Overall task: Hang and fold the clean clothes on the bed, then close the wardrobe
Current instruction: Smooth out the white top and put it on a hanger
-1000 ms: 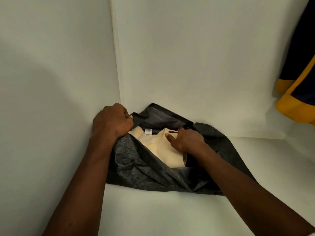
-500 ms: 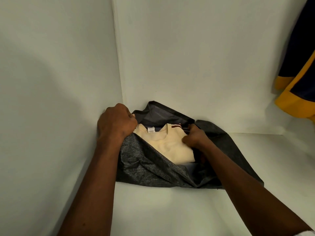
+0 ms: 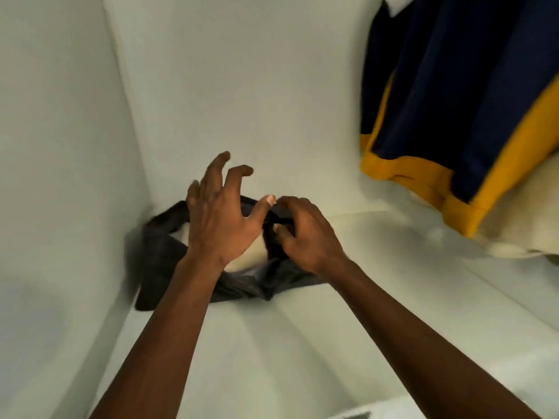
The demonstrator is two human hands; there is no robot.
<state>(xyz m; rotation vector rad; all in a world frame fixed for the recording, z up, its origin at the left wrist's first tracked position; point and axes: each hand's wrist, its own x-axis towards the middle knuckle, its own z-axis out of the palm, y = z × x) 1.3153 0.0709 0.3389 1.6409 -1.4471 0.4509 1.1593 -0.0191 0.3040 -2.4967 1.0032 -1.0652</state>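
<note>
Forearms: both reach forward from the bottom edge, converging toward the back-left corner.
Shelf (image 3: 272, 343): white wardrobe floor; it carries the task's things at its far-left end.
Right hand (image 3: 305, 237): low, fingers curled at the right end of the bag's mouth. Its grip seems to be pinching the dark rim, though blur hides the contact.
Left hand (image 3: 222, 219): raised above the bag, fingers spread and bent, grip released, holding nothing.
Dark grey bag (image 3: 163, 249): slumped in the corner, touching the left wall, its long axis running left to right along the back wall, mouth open.
Cream garment (image 3: 249, 255): folded inside the bag, showing through the mouth directly beneath the left palm.
Key relation: the garment and the loose rim lie below and slightly ahead of the left hand, which is the nearer one. The right hand sits at the rim's opposite end.
Likely step: either drawing the mouth shut over the garment or letting go of the stowed bag.
Navy and yellow garment (image 3: 453, 101): hangs at far right, well apart from the bag, with pale cloth (image 3: 520, 225) below it.
</note>
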